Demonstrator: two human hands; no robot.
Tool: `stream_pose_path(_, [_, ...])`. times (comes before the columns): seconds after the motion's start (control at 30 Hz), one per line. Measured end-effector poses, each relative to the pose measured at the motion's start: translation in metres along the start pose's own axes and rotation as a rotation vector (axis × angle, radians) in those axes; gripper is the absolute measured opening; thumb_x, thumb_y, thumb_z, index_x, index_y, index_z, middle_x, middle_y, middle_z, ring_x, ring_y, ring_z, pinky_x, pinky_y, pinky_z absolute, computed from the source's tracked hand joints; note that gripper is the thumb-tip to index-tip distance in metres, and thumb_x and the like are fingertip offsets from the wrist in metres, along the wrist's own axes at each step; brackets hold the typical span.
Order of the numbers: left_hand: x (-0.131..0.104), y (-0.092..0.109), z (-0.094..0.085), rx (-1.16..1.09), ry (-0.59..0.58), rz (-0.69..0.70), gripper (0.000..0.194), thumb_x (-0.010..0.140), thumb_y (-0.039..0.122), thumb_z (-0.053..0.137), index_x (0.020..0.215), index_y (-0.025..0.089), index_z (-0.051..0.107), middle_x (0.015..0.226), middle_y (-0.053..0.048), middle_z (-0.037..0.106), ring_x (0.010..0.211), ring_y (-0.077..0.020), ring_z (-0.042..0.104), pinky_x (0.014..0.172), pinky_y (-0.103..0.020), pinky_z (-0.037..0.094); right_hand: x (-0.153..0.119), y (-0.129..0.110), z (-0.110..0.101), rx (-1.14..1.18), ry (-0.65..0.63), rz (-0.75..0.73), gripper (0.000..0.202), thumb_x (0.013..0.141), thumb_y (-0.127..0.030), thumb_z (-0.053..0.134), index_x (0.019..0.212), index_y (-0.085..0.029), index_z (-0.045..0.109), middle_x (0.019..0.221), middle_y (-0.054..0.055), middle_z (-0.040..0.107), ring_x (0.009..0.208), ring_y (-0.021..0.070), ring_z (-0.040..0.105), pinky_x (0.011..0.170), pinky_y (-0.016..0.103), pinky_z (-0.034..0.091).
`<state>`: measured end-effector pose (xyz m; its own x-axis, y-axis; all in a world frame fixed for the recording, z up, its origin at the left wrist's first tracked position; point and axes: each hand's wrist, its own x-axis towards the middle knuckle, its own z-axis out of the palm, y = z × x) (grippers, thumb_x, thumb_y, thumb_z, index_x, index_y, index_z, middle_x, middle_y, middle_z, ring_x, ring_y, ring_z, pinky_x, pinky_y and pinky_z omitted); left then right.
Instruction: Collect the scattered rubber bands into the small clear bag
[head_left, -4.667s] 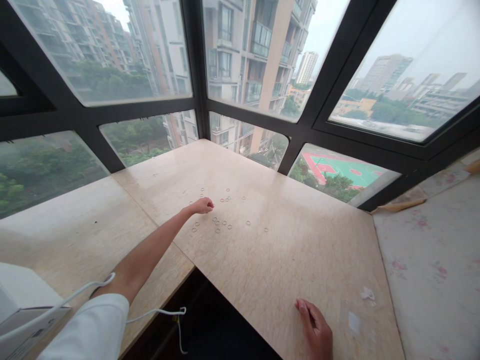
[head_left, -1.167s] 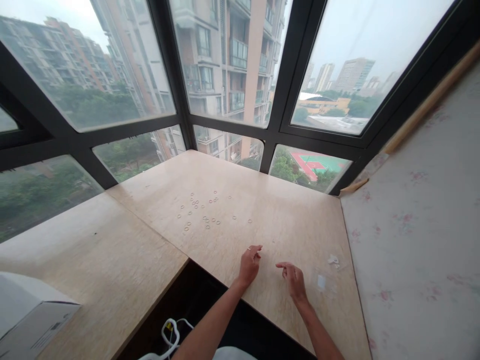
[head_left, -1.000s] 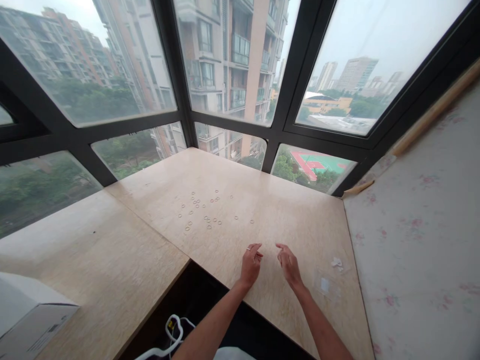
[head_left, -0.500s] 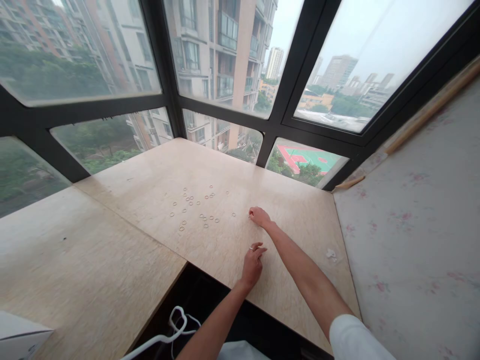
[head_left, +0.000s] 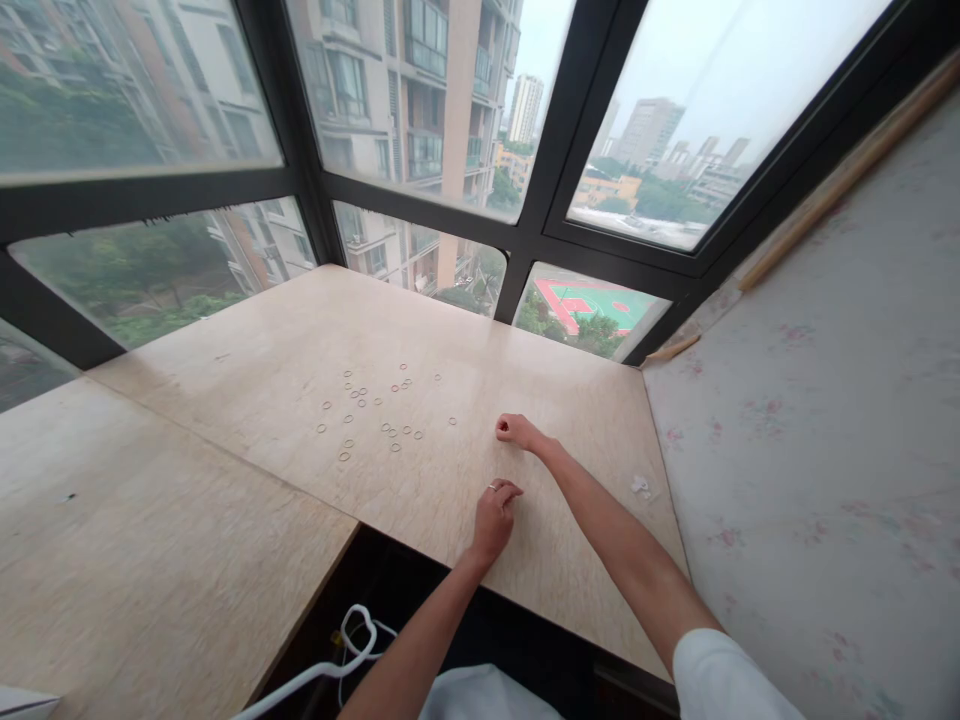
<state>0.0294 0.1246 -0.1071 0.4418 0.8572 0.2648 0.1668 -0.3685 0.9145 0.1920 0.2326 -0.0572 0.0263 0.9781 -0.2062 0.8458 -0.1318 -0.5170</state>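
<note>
Several small thin rings (head_left: 377,401) lie scattered on the pale marbled tabletop (head_left: 262,340), left of both hands. My right hand (head_left: 517,431) is curled, its fingertips closed at the tabletop just right of the rings; whatever is between them is too small to make out. Nearer the table's front edge is my left hand (head_left: 496,518), a ring on one finger, its fingers bent and drawn together over the surface. I cannot tell whether anything is between those fingers.
A crumpled white scrap (head_left: 640,486) lies at the right near the flowered wall (head_left: 787,450). A white cable (head_left: 300,677) loops in the dark gap below the front edge. A white box corner (head_left: 26,702) shows bottom left. Dark-framed windows border the back.
The view has shifted, so the table and rings appear further left. My right hand's fingers have curled in, and the ring beside its fingertips no longer shows. My left hand's fingers have drawn closer together.
</note>
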Motion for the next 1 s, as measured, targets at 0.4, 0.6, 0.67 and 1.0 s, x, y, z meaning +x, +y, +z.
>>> stream_pose_path(0.4, [0.005,0.004,-0.006,-0.045,-0.065,-0.004,0.029,0.076,0.002,0.039,0.078,0.017,0.064,0.082,-0.004,0.063,0.078,-0.0147,0.058,0.072,-0.027,0.044,-0.15,0.052,-0.018,0.5,0.474,0.146,0.019,0.078,-0.036,0.051,0.081,-0.017,0.055,0.074,0.001,0.063,0.052,0.0096,0.058,0.049,0.021,0.045])
stream_pose_path(0.6, [0.006,0.003,-0.007,-0.034,-0.107,-0.007,0.026,0.079,0.007,0.038,0.078,0.018,0.063,0.082,-0.004,0.063,0.077,-0.0149,0.058,0.071,-0.028,0.045,-0.239,0.093,-0.027,0.467,0.787,0.4,0.029,0.077,-0.045,0.053,0.082,-0.016,0.058,0.075,0.004,0.065,0.05,0.011,0.056,0.049,0.023,0.044])
stream_pose_path(0.67, [0.007,0.004,-0.007,-0.015,-0.112,-0.004,0.025,0.079,0.009,0.039,0.078,0.018,0.062,0.083,-0.004,0.063,0.078,-0.0152,0.059,0.071,-0.028,0.045,-0.258,0.101,-0.027,0.427,0.849,0.473,0.032,0.077,-0.046,0.052,0.083,-0.016,0.06,0.076,0.005,0.066,0.048,0.0114,0.054,0.047,0.023,0.043])
stream_pose_path(1.0, [0.009,0.008,-0.008,0.032,-0.122,0.006,0.024,0.077,0.012,0.039,0.073,0.019,0.061,0.078,-0.003,0.064,0.075,-0.0158,0.059,0.069,-0.028,0.044,-0.277,0.099,-0.02,0.319,0.823,0.524,0.035,0.077,-0.044,0.054,0.09,-0.016,0.072,0.086,0.009,0.072,0.052,0.0147,0.055,0.056,0.029,0.046])
